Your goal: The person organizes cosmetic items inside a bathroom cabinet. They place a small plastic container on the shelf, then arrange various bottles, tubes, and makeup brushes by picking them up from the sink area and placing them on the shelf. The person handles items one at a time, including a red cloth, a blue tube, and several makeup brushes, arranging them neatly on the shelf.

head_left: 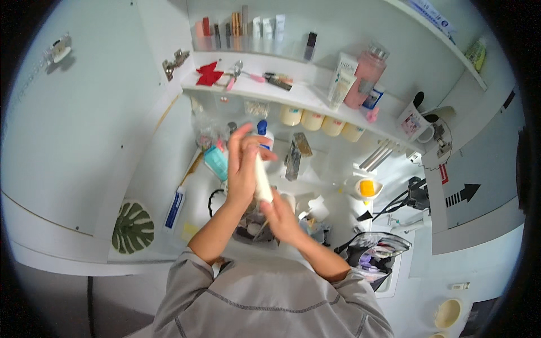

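In front of me, above the counter, a slim cream-white tube or bottle (261, 179) stands tilted between my two hands. My left hand (243, 172) is around its upper end, with some fingers bent over it and others raised. My right hand (279, 218) grips its lower end between thumb and fingers. Below them sits an open bag of small items (255, 230), partly hidden by my arms. Behind my left hand stand a white bottle with a blue cap (262, 128) and a teal packet (216, 163).
An open cabinet shelf (307, 94) runs across the back, holding a pink bottle (366, 76), white tubes, a mug (417, 121) and a red bow (209, 74). Cream cups (312, 119) hang under it. A dark open pouch (376, 250) lies by the sink at right.
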A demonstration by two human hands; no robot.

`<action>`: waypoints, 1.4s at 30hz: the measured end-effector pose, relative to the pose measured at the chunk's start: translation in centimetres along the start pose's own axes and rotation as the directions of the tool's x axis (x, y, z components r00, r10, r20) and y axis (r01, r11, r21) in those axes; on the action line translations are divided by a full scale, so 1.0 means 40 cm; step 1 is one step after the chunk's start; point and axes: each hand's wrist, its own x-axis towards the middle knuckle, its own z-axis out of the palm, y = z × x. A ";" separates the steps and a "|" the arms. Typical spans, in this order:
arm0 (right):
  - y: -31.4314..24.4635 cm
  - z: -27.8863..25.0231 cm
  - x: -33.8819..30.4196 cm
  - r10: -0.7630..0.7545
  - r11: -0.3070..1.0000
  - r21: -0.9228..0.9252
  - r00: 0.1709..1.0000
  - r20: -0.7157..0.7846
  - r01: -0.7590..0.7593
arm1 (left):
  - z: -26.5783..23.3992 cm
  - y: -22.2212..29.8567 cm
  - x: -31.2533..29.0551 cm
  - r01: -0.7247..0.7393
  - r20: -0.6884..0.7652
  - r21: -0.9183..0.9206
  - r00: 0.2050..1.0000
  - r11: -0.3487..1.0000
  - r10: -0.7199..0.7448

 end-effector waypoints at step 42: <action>-0.307 -0.457 0.794 -0.568 0.620 -0.761 0.779 -0.265 0.193 | -0.142 -0.082 0.155 0.165 0.462 0.117 0.864 0.979 -0.201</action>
